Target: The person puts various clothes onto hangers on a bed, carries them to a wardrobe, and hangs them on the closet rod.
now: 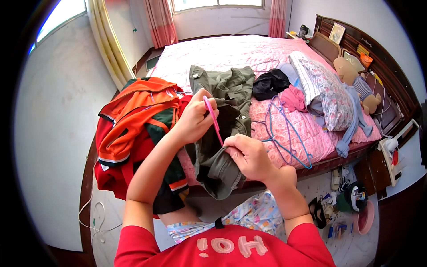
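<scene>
My left hand is closed around a pink clothes hanger, whose lower end reaches down to the opening of an olive-green jacket. With thumb and fingers, my right hand pinches the jacket's edge, close to the hanger's lower end. The jacket lies partly on the bed, its near part lifted and hanging over the bed's front edge. Folds of cloth hide the rest of the hanger, if there is more. Just left of the jacket is a pile with an orange jacket on top.
Blue hangers lie on the pink bedspread at right, near a black cloth bundle and a patterned pillow. A plush toy leans by the headboard. Shoes and a pink basin stand on the floor.
</scene>
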